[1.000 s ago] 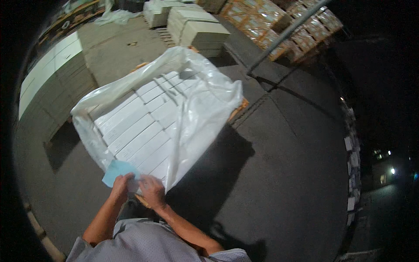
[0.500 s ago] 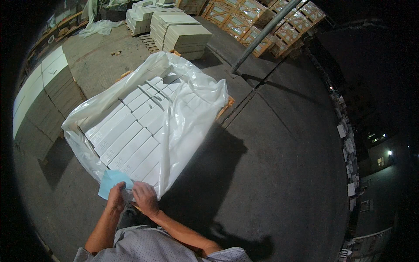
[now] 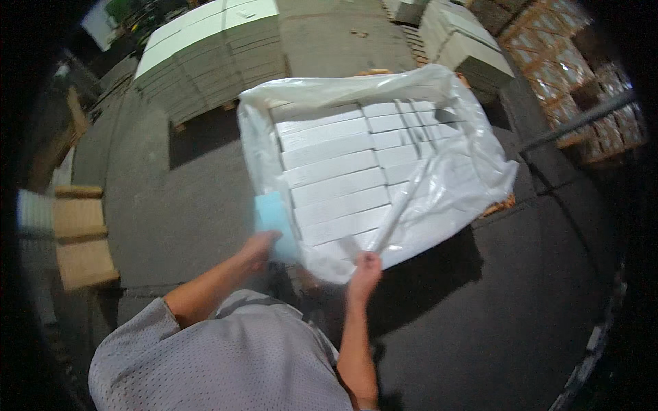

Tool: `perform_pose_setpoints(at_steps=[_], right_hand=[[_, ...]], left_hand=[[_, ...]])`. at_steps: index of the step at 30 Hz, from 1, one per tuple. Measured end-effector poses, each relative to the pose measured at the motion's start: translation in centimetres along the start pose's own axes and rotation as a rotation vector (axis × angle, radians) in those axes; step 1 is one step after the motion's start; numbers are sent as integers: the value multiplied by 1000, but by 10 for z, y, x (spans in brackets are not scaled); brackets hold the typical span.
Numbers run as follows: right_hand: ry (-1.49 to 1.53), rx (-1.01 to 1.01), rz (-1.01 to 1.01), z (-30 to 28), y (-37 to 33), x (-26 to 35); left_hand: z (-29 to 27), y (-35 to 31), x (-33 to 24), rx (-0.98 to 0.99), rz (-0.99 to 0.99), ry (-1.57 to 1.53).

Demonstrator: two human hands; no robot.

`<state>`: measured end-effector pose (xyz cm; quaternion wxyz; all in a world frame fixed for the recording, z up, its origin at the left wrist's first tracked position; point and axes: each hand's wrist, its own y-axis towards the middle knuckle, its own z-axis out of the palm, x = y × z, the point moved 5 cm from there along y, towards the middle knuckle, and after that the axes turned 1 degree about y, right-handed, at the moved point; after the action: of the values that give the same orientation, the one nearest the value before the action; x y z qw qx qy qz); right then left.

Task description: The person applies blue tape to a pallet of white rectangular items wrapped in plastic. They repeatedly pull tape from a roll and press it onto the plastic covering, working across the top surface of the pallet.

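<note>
I see left hand (image 3: 259, 248) at 7 o'clock of pallet, grip clenched on light blue sheet (image 3: 273, 214), held against near-left corner of plastic cover (image 3: 452, 175). Right hand (image 3: 364, 268) at 6 o'clock, grip pinching plastic cover's near edge. Cover partly pulled over white blocks (image 3: 336, 185) stacked in rows, centre frame. More block stacks (image 3: 205, 55) at 11 o'clock on concrete floor (image 3: 171, 205). Wooden pallets (image 3: 79, 236) at 9 o'clock.

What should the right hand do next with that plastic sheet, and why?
Probably draw the clear plastic sheet further across. The right hand grips its near edge, yet many white blocks lie uncovered; the left hand holds a light blue pad.
</note>
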<state>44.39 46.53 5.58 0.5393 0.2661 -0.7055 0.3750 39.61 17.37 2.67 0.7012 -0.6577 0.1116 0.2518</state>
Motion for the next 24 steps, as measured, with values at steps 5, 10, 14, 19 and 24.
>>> perform_pose_setpoints(at_steps=[5, 10, 14, 19, 24], right_hand=[[-216, 158, 102, 1, 58, -56], [-603, 419, -75, 32, 78, -69], [-655, 511, -86, 50, 80, -79], [-645, 484, -239, 50, 77, -97], [-319, 407, 253, 21, 63, -127]], left_hand=[[-30, 2, 21, 2, -73, 30], [-57, 14, 47, -48, -52, 103], [-64, 18, 55, -39, -76, 164], [-54, 5, 45, -7, -81, 115], [-23, 3, 23, 236, 149, 515]])
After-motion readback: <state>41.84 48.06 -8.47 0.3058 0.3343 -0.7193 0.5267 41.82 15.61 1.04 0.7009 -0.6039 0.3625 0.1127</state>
